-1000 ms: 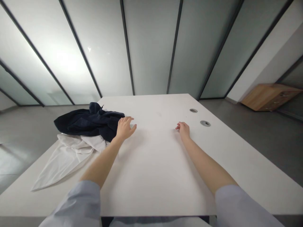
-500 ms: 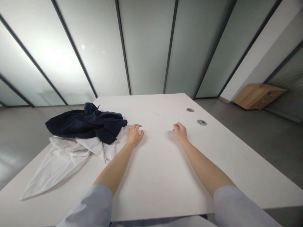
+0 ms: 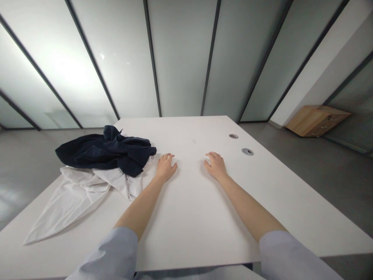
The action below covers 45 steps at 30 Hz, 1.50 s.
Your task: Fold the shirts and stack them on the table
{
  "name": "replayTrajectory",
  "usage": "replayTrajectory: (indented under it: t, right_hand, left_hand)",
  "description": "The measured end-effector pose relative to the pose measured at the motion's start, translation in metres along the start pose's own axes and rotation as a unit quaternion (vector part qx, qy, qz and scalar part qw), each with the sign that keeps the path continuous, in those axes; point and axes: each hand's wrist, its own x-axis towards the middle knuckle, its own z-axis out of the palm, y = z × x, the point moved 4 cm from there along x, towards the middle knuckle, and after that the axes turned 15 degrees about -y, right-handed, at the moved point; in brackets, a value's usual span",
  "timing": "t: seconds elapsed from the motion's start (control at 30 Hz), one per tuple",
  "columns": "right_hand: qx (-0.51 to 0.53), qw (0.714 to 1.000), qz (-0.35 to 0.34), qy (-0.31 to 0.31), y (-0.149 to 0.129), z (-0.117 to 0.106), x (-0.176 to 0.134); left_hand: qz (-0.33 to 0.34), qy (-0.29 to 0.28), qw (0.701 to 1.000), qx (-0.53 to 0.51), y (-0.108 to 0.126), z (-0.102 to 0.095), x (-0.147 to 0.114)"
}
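Observation:
On the white table (image 3: 189, 217) my left hand (image 3: 166, 166) rests palm down with its fingers apart and nothing in it. It lies just right of a heap of cloth. The top of that heap is a crumpled dark navy garment (image 3: 107, 151); beneath it spreads a white garment (image 3: 78, 198), whose pointed part reaches toward the table's front left. My right hand (image 3: 216, 165) is also over the tabletop, fingers spread and holding nothing. A gap of bare table separates the two hands. How the folds run under the navy cloth is hidden.
Two round cable grommets (image 3: 247, 151) are set in the table's right side. Frosted glass panels (image 3: 180, 58) stand behind the far edge. A wooden cabinet (image 3: 316, 120) is on the floor at the right.
My right hand has opened from a closed fist and shifted slightly left. My left hand and both garments look the same.

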Motion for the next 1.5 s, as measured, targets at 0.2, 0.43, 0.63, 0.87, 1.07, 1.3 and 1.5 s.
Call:
replayTrajectory:
  t: [0.2, 0.43, 0.63, 0.87, 1.07, 1.3, 1.5]
  right_hand:
    - [0.044, 0.999, 0.005, 0.003, 0.007, 0.000, -0.003]
    - [0.053, 0.998, -0.011, -0.020, 0.001, 0.002, -0.003]
    - [0.071, 0.997, -0.010, -0.033, 0.004, 0.005, -0.001]
    - [0.109, 0.992, -0.021, -0.053, 0.012, 0.008, 0.001]
    - [0.098, 0.991, -0.049, -0.078, 0.007, 0.009, 0.004]
    - [0.055, 0.991, -0.057, -0.104, -0.001, 0.010, 0.008]
    - [-0.032, 0.985, 0.000, -0.172, -0.008, 0.015, 0.002]
  left_hand:
    - [0.001, 0.000, 1.000, -0.021, -0.002, 0.000, -0.004]
    - [0.000, -0.027, 0.999, -0.026, -0.003, 0.002, -0.004]
    - [0.005, -0.027, 0.999, -0.037, -0.006, 0.005, -0.003]
    - [0.007, -0.016, 0.998, -0.065, -0.004, 0.007, -0.004]
    - [0.016, -0.016, 0.997, -0.068, -0.002, 0.009, -0.004]
    - [0.015, -0.040, 0.999, -0.027, -0.005, 0.011, -0.001]
    - [0.018, -0.093, 0.995, 0.040, -0.001, 0.020, -0.002]
